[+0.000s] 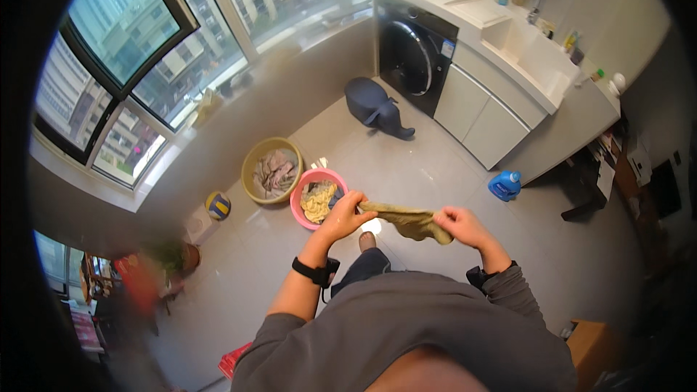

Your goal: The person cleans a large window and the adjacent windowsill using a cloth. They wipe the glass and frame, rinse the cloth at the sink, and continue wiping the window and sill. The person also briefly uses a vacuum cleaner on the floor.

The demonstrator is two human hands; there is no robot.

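Note:
A crumpled olive-green cloth or garment [411, 221] is stretched in the air in front of my body. My left hand [347, 214] pinches one end between thumb and fingers. At the other end, my right hand [460, 224] grips the fabric, and a corner droops below it. Just beyond my left hand, a pink basin [295, 208] stands on the floor with yellow, grey and blue fabric in it. Touching or close behind it is a yellowish basin [246, 182] that holds wet-looking pinkish-grey cloth [276, 171].
A dark elephant-shaped stool [370, 102] stands near the black front-loading washing machine [405, 57]. A blue detergent bottle [505, 185] is on the floor by the white sink cabinet [479, 114]. A volleyball [218, 206] lies below the windows. One bare foot [367, 240] shows beneath the cloth.

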